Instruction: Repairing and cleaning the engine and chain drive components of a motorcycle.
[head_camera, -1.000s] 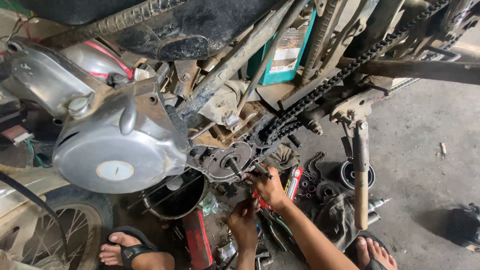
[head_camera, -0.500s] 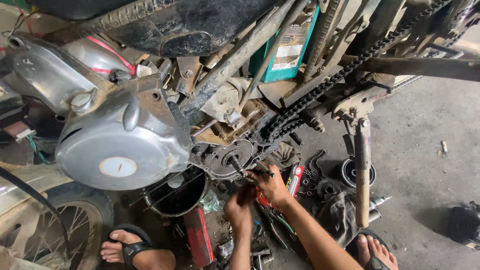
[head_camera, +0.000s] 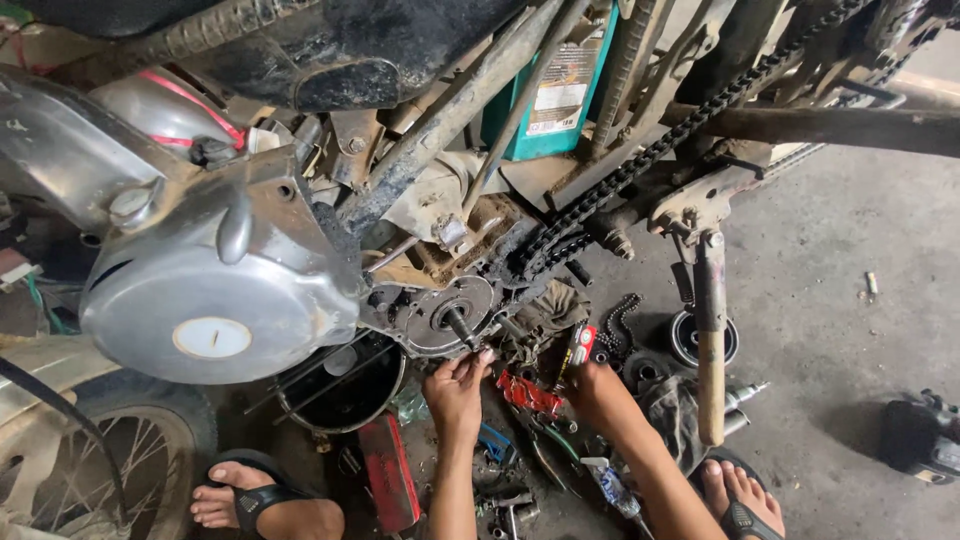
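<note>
A motorcycle stands over me with its silver engine cover (head_camera: 215, 300) at the left. A short steel shaft (head_camera: 460, 325) sticks out of a round grimy plate (head_camera: 435, 318) beside the drive chain (head_camera: 640, 165). My left hand (head_camera: 455, 390) reaches up from below, fingertips bunched around the shaft's tip. My right hand (head_camera: 600, 392) is lower and to the right, down among the tools on the floor. It lies against a red and white object (head_camera: 581, 345), and its fingers are hidden. A crumpled red packet (head_camera: 530, 393) lies between my hands.
A black pan (head_camera: 340, 385) sits under the engine, with a red tool (head_camera: 390, 485) beside it. A kickstand with a wooden grip (head_camera: 710, 350) hangs at the right. A teal bottle (head_camera: 565, 85) stands behind the frame. My sandalled feet (head_camera: 245, 500) (head_camera: 740, 500) flank scattered tools.
My right hand has left the shaft and dropped down and right to the red and white object. My left hand has stayed up at the shaft.
</note>
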